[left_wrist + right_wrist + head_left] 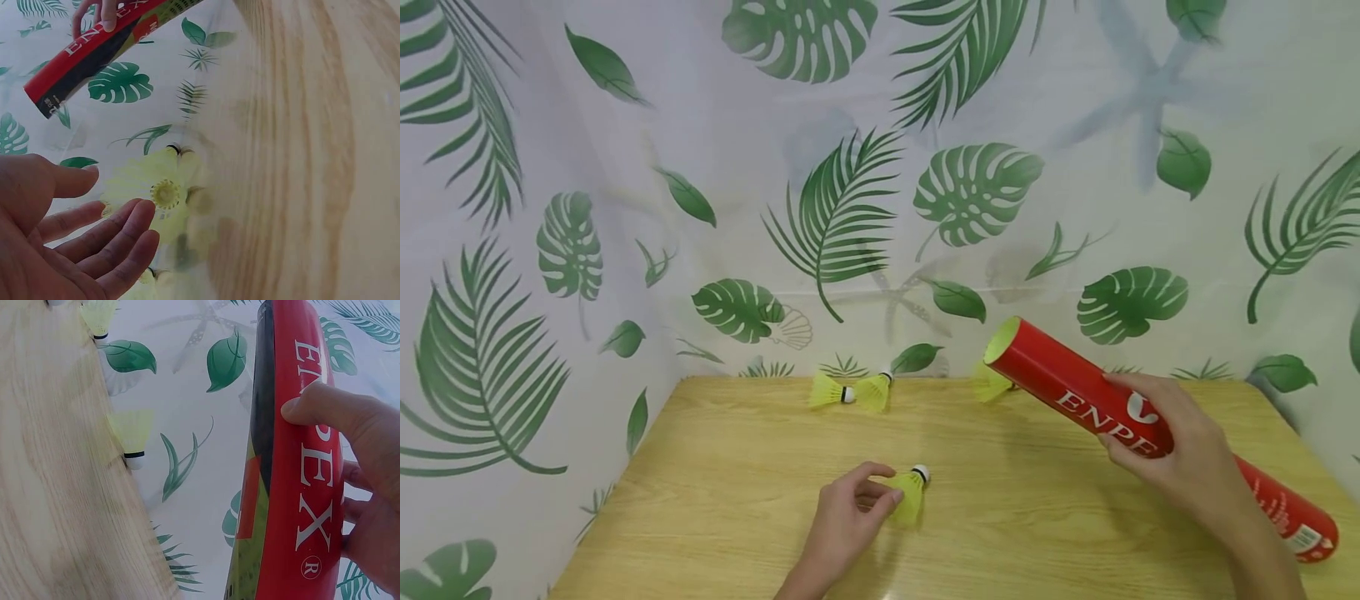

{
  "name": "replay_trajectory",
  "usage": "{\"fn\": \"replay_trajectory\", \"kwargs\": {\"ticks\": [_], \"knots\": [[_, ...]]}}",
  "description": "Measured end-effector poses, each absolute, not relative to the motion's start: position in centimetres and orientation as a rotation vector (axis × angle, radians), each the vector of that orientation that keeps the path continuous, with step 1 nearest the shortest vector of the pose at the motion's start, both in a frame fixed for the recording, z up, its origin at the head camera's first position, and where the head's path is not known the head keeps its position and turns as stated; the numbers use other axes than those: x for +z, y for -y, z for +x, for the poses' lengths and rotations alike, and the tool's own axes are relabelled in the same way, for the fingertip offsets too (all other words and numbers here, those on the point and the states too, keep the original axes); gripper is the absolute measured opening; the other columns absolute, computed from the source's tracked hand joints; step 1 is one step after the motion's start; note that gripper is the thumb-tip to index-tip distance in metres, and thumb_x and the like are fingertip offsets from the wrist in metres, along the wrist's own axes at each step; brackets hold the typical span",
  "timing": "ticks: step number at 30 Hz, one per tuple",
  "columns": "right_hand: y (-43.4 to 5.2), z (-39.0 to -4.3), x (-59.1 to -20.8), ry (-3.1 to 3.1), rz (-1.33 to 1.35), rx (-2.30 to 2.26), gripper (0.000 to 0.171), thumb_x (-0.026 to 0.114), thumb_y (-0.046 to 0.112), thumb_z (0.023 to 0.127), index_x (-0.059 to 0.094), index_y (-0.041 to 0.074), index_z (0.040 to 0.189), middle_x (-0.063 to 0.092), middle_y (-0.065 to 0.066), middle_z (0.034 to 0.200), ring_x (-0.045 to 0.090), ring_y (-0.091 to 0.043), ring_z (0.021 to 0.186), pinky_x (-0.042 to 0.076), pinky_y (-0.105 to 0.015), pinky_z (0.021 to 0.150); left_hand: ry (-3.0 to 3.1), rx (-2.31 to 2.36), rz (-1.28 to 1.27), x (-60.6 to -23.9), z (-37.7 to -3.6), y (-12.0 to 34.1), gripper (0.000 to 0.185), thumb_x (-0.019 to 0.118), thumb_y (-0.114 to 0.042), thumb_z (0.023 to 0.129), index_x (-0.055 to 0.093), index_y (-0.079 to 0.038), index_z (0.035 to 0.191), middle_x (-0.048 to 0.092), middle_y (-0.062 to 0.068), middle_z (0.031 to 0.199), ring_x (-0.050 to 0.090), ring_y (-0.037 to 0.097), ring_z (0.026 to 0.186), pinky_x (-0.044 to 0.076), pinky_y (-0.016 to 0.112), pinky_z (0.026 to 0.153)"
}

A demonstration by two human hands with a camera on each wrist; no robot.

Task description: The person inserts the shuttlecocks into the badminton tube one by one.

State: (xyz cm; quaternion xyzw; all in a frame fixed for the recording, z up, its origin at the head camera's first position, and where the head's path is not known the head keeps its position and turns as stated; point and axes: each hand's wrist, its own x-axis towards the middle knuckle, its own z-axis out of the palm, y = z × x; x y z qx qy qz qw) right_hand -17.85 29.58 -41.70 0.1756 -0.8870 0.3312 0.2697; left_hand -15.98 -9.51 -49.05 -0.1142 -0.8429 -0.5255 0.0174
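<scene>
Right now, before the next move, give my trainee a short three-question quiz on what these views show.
1. True or false: the right hand grips the red tube and holds it tilted, open end raised.
2. Which thing does the left hand touch? A) the near shuttlecock B) the two far shuttlecocks C) the tube.
3. Fill in: a fourth yellow shuttlecock lies on the wooden table right by the tube's ______ end.

Key: 1 true; 2 A; 3 open.
</scene>
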Motion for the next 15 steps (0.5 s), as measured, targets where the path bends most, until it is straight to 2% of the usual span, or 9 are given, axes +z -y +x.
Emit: {"fn": "replay_trajectory", "kwargs": {"ticks": [5,15], "knots": [[-29.8,-17.8,-41.8,2.397,0.465,0.895,0.088,0.093,0.001,0.068,0.056,0.021,0.145,0.057,-0.011,0.137,0.041,0.007,0.113,0.039,-0.004,0.078,2.584,-1.629,-0.301,-49.9,-16.7,9.1,0.023,0.076,-0.021,0.095,0.073,-0.004,0.111,0.076,0.002,0.094,0.074,0.014,0.085,0.060,0.026,0.075],[-29.9,-17.6,-41.7,2.389,0.463,0.878,0.087,0.092,0.001,0.068,0.056,0.019,0.145,0.058,-0.009,0.137,0.043,0.004,0.114,0.039,-0.005,0.080,2.510,-1.587,-0.271,-50.0,-18.2,8.6,0.015,0.078,-0.003,0.089,0.075,-0.003,0.103,0.075,0.012,0.103,0.073,0.025,0.092,0.060,0.029,0.077]]}}
